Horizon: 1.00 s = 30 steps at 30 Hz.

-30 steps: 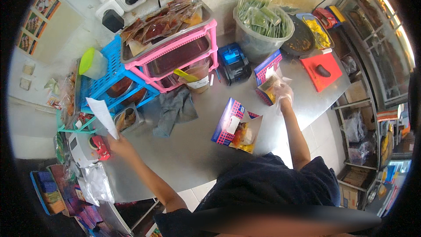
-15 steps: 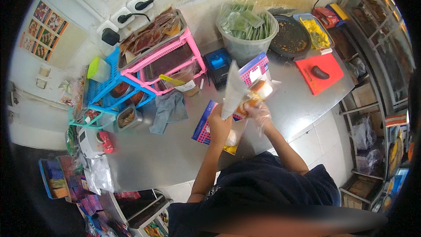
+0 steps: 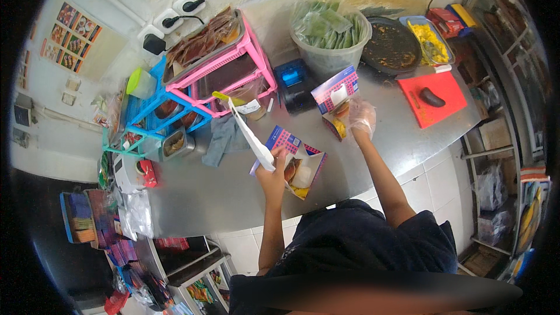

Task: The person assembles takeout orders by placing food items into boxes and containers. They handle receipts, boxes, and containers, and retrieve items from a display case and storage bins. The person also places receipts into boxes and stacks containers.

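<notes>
My left hand is closed on a thin white paper sheet, seen nearly edge-on. Just right of it stands an opened blue-and-pink food box, holding white rice, a brown piece of food and something yellow at the near end. Farther back is a second opened box with rice, brown food and yellow food inside. My right hand, in a clear plastic glove, is at the right side of that second box. Its fingertips are hidden, so I cannot see whether they hold anything.
A tub of green leaf pieces, a dark round pan and a tray of yellow food line the wall. Right lies a red cutting board with a dark sausage-like piece. Stacked pink baskets and a grey cloth are left.
My left hand has drawn the white paper left and nearer, turning it edge-on. My right hand has left the near box for the far one; the brown piece it held is no longer seen there.
</notes>
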Available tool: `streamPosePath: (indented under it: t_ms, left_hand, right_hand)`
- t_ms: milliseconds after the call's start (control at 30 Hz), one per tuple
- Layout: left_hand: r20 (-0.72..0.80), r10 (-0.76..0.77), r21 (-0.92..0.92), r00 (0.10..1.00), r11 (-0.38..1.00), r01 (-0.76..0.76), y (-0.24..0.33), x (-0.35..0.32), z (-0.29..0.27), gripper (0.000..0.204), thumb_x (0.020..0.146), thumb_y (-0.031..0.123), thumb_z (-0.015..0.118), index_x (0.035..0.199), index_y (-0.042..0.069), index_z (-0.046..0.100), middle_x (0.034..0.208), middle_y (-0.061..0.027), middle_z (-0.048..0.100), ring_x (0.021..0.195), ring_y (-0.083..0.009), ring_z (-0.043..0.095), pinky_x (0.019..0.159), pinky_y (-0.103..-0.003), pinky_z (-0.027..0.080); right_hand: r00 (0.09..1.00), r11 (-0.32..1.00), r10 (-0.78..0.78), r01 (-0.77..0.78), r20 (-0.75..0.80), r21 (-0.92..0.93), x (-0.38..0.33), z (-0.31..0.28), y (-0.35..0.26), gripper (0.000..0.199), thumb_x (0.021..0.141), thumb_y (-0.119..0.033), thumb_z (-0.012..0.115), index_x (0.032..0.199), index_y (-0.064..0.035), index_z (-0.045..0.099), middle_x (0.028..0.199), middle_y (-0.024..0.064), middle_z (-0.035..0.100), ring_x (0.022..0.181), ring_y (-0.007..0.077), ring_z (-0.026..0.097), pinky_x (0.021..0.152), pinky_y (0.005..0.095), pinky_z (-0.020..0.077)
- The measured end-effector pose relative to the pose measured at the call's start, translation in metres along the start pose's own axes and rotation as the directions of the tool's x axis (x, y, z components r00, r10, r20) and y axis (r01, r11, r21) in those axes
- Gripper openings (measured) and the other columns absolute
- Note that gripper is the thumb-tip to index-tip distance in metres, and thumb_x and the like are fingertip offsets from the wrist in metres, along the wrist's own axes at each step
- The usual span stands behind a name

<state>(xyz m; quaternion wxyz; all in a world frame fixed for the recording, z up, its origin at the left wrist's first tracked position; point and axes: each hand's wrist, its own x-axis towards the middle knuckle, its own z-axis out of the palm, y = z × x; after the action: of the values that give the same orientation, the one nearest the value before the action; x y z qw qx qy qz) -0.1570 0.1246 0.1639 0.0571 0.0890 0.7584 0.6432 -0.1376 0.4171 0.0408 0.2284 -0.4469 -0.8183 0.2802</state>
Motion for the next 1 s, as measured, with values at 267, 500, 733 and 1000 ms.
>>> streamPosePath:
  t_ms: [267,500,733,1000]
  left_hand:
    - [0.200,-0.047,-0.360,0.979,0.925,0.118,-0.010,0.028,0.023,0.034,0.085,0.007,0.065,0.117,-0.001,0.061,0.092,-0.0020,0.060,0.079,-0.0071,0.052,0.069,-0.022,0.041]
    - [0.603,-0.058,-0.590,0.795,0.639,0.494,-0.022,0.026,0.101,0.070,0.078,0.010,0.048,0.146,0.006,0.028,0.112,-0.0099,0.051,0.076,-0.0116,0.049,0.071,-0.028,0.047]
    - [0.842,-0.029,-0.322,0.539,0.775,0.544,0.004,-0.056,0.252,0.053,0.094,0.028,0.044,0.140,0.004,0.033,0.095,-0.0081,0.055,0.063,-0.0120,0.051,0.055,-0.032,0.052]
    - [0.973,0.175,-0.231,0.152,0.770,0.595,0.084,-0.203,0.459,0.054,0.100,0.042,0.033,0.130,-0.002,0.041,0.079,-0.0052,0.053,0.060,-0.0101,0.050,0.055,-0.030,0.054]
  right_hand:
    - [0.963,0.934,-0.248,0.209,0.105,0.290,-0.013,-0.012,0.036,0.020,0.086,-0.019,0.059,0.100,-0.0135,0.071,0.097,0.0113,0.069,0.091,0.0283,0.065,0.080,0.0390,0.0506]
    - [0.967,0.993,0.087,-0.105,-0.241,-0.062,-0.097,-0.128,0.164,0.016,0.087,-0.012,0.060,0.098,-0.0077,0.071,0.087,0.0094,0.070,0.079,0.0224,0.065,0.072,0.0333,0.0513]
    - [0.650,0.599,0.726,-0.435,-0.226,0.673,-0.126,-0.235,0.336,0.018,0.091,-0.020,0.062,0.095,-0.0049,0.070,0.081,0.0034,0.067,0.072,0.0115,0.061,0.063,0.0262,0.0485]
    - [0.442,0.613,0.749,-0.180,-0.494,0.769,-0.149,-0.452,0.489,0.018,0.087,-0.020,0.067,0.096,-0.0046,0.067,0.080,0.0010,0.066,0.069,0.0096,0.058,0.063,0.0247,0.0472]
